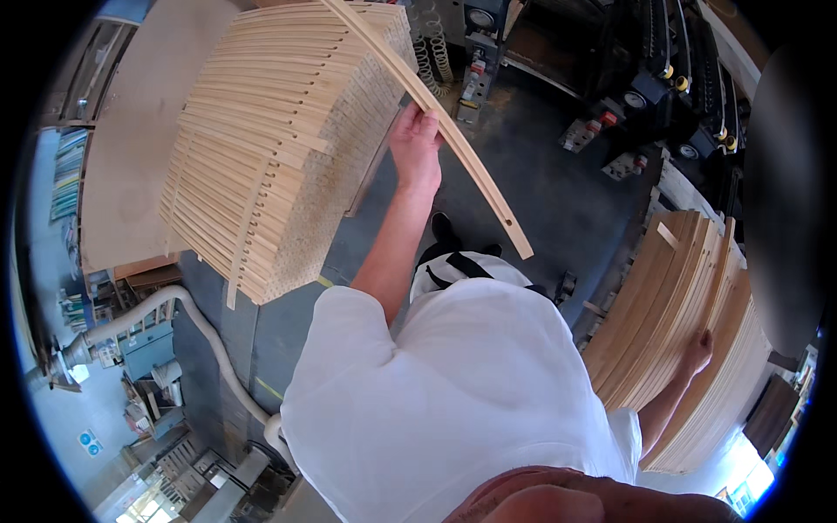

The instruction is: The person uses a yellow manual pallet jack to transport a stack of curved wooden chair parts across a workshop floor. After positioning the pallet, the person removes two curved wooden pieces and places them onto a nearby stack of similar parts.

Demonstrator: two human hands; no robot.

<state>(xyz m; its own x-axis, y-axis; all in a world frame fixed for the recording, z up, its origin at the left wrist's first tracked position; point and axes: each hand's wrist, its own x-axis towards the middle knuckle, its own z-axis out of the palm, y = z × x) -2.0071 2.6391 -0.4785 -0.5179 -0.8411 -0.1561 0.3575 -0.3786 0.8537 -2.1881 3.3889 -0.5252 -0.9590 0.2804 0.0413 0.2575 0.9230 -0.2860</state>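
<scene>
My left hand (417,150) is closed round a long, slightly curved wooden strip (471,166). The strip slants across the view, with a groove along it and a small hole near its lower right end. Left of that hand stands a tall stack of similar wooden strips (253,113), their holes lined up near the ends. Out to the right, my right hand (696,350) is closed at the edge of a wooden strip (718,279) on a second stack of wooden strips (645,305). Its fingertips are small in view and partly hidden.
Dark machinery (602,96) with clamps and rails stands at the far right. A pale hose (209,327) curves along the left over the grey floor (532,148). A large wooden panel (131,148) stands beyond the left stack, and coiled air lines (433,57) hang behind it.
</scene>
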